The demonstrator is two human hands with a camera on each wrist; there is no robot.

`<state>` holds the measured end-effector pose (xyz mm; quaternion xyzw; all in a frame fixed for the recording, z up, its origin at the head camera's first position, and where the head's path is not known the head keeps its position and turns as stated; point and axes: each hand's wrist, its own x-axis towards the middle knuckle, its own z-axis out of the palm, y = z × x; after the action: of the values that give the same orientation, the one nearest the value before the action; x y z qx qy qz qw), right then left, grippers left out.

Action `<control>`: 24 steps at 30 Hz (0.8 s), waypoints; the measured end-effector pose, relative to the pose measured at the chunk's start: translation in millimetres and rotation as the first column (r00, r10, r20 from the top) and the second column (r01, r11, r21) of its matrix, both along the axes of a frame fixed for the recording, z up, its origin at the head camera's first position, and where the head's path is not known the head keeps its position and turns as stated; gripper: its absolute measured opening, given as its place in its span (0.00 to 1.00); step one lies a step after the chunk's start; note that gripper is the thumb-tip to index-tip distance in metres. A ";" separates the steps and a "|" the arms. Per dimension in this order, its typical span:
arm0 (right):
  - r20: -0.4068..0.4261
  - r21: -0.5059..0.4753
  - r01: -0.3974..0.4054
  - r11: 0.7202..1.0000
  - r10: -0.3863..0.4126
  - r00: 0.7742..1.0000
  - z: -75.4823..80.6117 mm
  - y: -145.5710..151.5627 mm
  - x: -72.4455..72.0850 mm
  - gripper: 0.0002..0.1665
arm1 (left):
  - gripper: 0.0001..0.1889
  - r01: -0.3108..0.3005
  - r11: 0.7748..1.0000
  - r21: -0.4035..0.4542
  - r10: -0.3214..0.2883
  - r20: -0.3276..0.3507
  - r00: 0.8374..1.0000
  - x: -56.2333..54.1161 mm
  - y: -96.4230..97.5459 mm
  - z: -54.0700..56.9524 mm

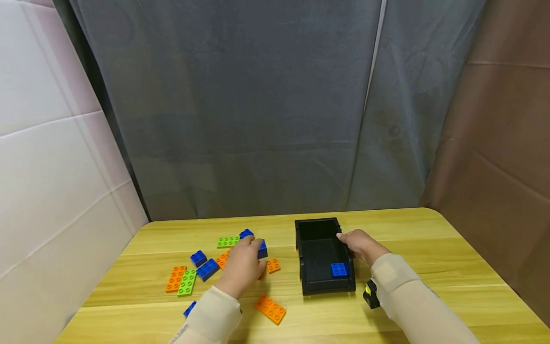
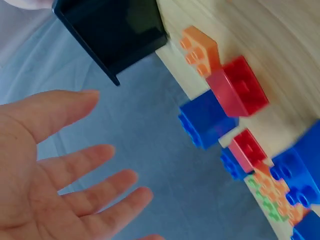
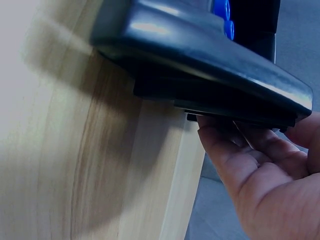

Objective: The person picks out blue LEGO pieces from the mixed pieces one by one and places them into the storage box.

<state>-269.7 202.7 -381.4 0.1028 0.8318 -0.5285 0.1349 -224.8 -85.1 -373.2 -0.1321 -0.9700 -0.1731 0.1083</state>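
Note:
My left hand [image 1: 242, 265] hovers over a group of toy building bricks left of centre. In the left wrist view its fingers are spread and it holds nothing. Nearest it there are a blue brick [image 2: 207, 119], a red brick [image 2: 239, 87] and a small orange brick [image 2: 200, 50]. With my right hand [image 1: 363, 244] I grip the right side of a black bin [image 1: 328, 289], thumb on the rim and fingers underneath, as the right wrist view shows. One blue brick [image 1: 339, 270] lies inside the bin, toward its near end.
An orange brick [image 1: 271, 309] lies in front, between my left forearm and the bin. Farther left are a green brick [image 1: 186, 283], another orange brick [image 1: 175, 279] and several blue ones. A grey curtain [image 1: 258, 119] hangs behind the wooden table [image 1: 412, 239].

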 end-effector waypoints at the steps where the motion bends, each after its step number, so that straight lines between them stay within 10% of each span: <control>1: 0.000 -0.002 0.001 1.000 -0.001 1.000 -0.2 -0.1 -0.2 0.20 | 0.25 -0.008 1.000 -0.012 0.008 0.003 1.000 0.1 -2.3 -0.3; 24: 0.004 -0.012 -0.003 1.000 0.003 1.000 -1.1 -0.7 -1.0 0.20 | 0.22 -0.091 0.993 -0.077 0.099 0.104 0.990 0.0 -44.2 -14.9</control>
<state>-270.7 202.0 -382.5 0.1019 0.8284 -0.5331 0.1381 -224.7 -129.3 -388.1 -0.0801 -0.9852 -0.1395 0.0593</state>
